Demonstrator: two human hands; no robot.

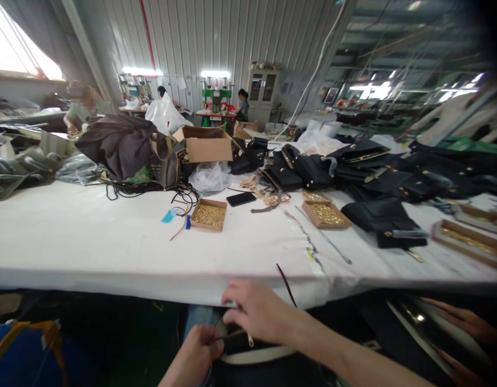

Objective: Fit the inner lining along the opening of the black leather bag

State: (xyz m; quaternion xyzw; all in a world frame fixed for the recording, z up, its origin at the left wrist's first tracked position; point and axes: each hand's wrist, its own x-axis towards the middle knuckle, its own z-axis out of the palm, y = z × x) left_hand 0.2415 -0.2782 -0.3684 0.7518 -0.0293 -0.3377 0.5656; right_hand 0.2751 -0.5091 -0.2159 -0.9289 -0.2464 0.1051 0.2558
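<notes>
A black bag (268,371) with a pale edge strip lies on my lap below the table's front edge. My left hand (200,346) pinches the bag's upper edge at its left end. Just above the opening, my right hand (254,309) has its fingers curled inward; whatever sits between thumb and fingers is too small to make out. A gold zipper pull (250,339) hangs under the right hand. Beyond that hand, a thin dark strip (286,285) lies over the table edge.
The white table (111,231) holds boxes of gold hardware (208,215), (325,215), a phone (241,199) and a metal rod (333,244). Black bags (381,220) pile at right. A co-worker's hand (462,320) is close on my right. A blue container (26,355) stands at lower left.
</notes>
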